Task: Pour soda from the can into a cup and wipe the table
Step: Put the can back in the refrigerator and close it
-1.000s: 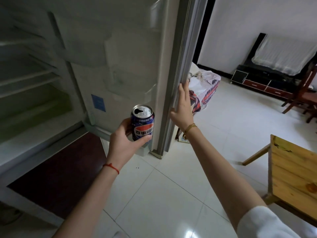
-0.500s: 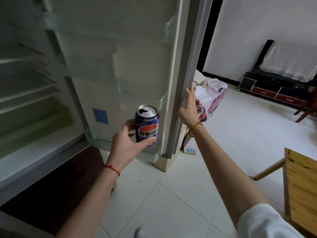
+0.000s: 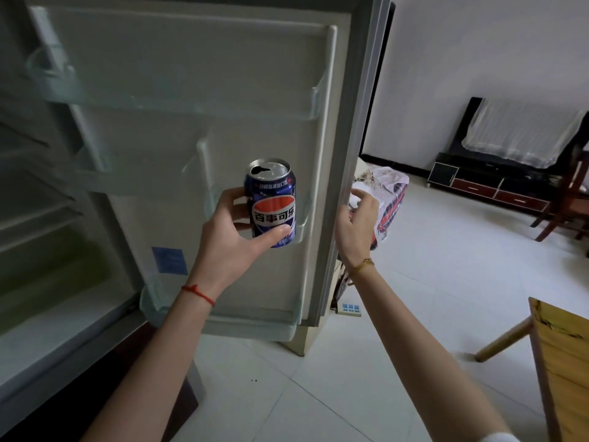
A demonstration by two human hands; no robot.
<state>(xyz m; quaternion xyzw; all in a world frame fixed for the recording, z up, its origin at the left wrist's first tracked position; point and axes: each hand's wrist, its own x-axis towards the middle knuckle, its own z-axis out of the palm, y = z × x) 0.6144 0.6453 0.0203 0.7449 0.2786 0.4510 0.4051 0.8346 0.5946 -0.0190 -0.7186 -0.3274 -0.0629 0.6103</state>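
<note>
My left hand (image 3: 229, 247) is wrapped around a blue soda can (image 3: 272, 205) with a red, white and blue logo. The can is upright and its top is open. I hold it in front of the inner side of the open fridge door (image 3: 191, 122). My right hand (image 3: 355, 224) hovers just beside the door's outer edge with fingers loosely curled and nothing in it. A corner of the wooden table (image 3: 564, 362) shows at the lower right. No cup or cloth is in view.
The fridge's shelves (image 3: 38, 218) stand open on the left. A checked bag (image 3: 392, 193) sits on the tiled floor behind the door, with a power strip (image 3: 350, 309) at the door's foot. A dark TV stand (image 3: 490, 189) and wooden chair (image 3: 570, 199) stand at the far right.
The fridge door has swung further round so its inner face is towards me. My right hand has gone from flat on the door's edge to curled beside it. The can stays in my left hand.
</note>
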